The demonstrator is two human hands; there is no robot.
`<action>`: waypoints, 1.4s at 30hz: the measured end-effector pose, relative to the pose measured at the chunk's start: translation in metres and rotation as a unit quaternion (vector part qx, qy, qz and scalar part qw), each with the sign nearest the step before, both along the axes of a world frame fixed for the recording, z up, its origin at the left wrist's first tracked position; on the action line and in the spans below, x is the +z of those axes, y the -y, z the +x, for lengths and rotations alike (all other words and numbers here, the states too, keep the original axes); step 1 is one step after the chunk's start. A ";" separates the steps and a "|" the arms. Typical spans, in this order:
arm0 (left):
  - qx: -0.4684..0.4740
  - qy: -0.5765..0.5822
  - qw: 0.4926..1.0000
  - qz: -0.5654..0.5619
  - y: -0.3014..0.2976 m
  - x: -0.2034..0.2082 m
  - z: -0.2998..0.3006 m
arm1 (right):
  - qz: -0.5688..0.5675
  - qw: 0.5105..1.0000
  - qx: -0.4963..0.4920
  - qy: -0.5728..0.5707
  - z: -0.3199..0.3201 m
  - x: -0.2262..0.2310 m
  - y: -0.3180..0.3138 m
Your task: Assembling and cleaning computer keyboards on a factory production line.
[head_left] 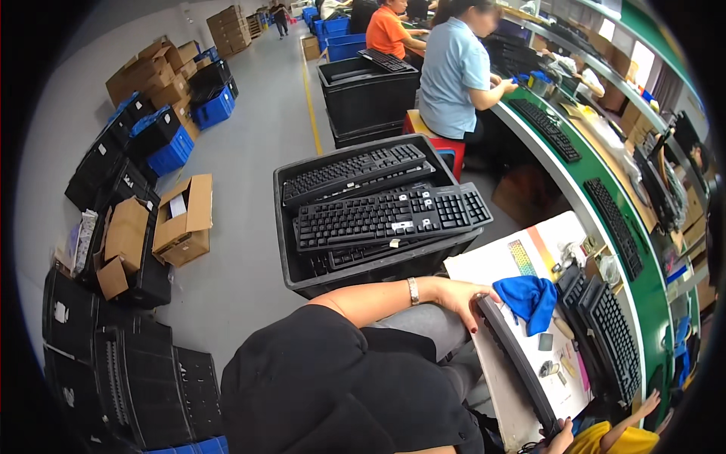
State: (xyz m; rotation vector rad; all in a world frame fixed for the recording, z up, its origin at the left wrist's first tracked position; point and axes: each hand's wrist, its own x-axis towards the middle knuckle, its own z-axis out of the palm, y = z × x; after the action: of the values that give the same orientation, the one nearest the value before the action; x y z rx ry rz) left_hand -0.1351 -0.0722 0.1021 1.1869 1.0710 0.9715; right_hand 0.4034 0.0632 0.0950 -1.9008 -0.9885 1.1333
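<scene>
I hold a black keyboard (pixel 518 363) on its edge over a white work board (pixel 491 265). My left hand (pixel 463 301), a bracelet on its wrist, grips the keyboard's upper end. My right hand (pixel 563 436) shows only partly at the bottom edge and grips the lower end. A blue cloth (pixel 529 299) lies on the board just beside the keyboard. To my left stands a black crate (pixel 299 280) stacked with several black keyboards (pixel 389 216).
More keyboards (pixel 605 333) lie on the green conveyor bench (pixel 639 291) at right. A yellow-sleeved co-worker's arm (pixel 616 437) is at bottom right. Two seated people (pixel 454 68) work further along. Black trays (pixel 113 363), open cartons (pixel 181 219) and blue crates (pixel 170 155) line the grey floor at left.
</scene>
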 end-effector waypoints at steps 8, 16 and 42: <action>0.151 -0.372 0.877 0.265 -0.026 -0.011 -0.004 | 0.096 0.970 -0.028 -0.222 0.017 0.011 -0.011; 0.191 -0.026 0.981 -0.013 -0.037 -0.034 0.014 | 0.029 0.963 0.236 0.125 0.084 -0.034 0.033; 0.214 0.132 0.967 0.046 -0.100 0.138 -0.006 | 0.609 0.519 0.167 0.576 0.059 0.234 -0.170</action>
State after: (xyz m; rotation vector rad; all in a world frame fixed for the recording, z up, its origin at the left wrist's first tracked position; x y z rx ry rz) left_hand -0.1413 0.0280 0.2403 0.8802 1.0951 1.4839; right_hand 0.4625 0.2331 0.3295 -0.9277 -2.0589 -0.9633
